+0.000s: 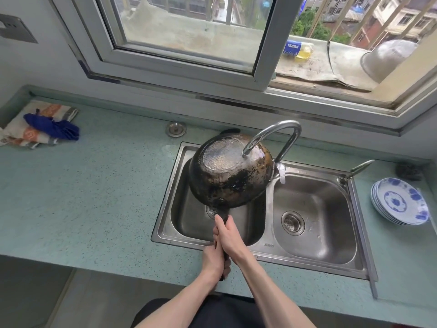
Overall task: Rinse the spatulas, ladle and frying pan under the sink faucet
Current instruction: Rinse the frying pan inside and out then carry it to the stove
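Observation:
A blackened frying pan (230, 176) is held upside down over the left basin of the steel double sink (267, 247). Its scorched underside faces up beneath the curved faucet (274, 136), and water runs onto the wet base. Both hands grip the pan's dark handle: my right hand (228, 237) higher up, nearer the pan, and my left hand (214, 260) lower, at the handle's end by the sink's front rim. No spatulas or ladle are in view.
A stack of blue-and-white plates (399, 201) stands on the counter right of the sink. A dark scrubber (409, 171) lies behind them. Folded cloths with a blue rag (50, 126) sit at the far left. A metal bowl (387, 58) rests on the window ledge.

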Demonstrator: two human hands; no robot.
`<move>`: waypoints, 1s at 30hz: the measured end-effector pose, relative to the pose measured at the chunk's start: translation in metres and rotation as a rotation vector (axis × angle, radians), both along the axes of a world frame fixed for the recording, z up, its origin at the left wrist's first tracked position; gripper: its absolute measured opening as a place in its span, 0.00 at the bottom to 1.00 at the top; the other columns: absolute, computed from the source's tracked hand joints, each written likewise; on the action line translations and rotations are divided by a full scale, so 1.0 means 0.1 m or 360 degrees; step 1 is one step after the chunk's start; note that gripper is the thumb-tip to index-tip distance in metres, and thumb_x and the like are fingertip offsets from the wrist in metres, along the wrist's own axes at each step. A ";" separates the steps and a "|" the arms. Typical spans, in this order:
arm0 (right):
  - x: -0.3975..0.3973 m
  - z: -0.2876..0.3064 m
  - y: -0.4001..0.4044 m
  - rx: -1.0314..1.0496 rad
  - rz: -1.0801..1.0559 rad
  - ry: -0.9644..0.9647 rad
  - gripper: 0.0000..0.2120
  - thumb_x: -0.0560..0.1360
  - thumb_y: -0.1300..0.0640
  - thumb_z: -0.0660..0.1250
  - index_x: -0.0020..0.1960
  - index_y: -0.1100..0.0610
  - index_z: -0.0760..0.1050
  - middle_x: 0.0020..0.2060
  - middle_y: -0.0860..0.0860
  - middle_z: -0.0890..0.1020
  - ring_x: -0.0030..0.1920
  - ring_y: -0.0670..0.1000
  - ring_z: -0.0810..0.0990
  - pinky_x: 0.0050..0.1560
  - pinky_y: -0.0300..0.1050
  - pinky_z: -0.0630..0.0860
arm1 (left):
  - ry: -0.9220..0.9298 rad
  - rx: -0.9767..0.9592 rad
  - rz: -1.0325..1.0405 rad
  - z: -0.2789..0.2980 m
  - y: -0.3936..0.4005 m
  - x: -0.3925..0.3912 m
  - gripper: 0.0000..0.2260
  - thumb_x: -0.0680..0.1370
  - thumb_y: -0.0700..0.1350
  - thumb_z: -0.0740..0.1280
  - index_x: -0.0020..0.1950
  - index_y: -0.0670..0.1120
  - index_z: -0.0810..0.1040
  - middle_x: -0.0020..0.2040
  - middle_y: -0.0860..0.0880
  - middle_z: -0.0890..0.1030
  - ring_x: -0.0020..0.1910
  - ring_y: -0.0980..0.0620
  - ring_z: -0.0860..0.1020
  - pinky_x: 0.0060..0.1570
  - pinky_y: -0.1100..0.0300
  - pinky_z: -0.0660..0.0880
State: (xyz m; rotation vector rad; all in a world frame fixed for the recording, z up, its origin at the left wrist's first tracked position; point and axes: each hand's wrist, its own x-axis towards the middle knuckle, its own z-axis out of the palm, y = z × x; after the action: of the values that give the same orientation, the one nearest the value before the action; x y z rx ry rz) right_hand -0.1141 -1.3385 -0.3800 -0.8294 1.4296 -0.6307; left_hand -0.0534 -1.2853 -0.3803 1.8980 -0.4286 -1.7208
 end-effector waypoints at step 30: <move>-0.39 -0.09 -0.19 0.0009 0.0219 -0.0234 0.12 0.85 0.48 0.61 0.50 0.55 0.63 0.33 0.48 0.69 0.32 0.48 0.67 0.36 0.45 0.71 | 0.0022 0.0071 0.0110 0.06 -0.10 -0.39 0.27 0.83 0.62 0.56 0.41 0.40 0.75 0.27 0.44 0.74 0.21 0.48 0.72 0.23 0.62 0.67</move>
State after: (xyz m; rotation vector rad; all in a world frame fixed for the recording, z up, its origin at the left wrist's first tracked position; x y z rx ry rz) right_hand -0.1531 -1.3577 -0.3891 -0.8514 1.2303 -0.5704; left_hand -0.0925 -1.2955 -0.3741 1.9086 -0.3182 -1.7105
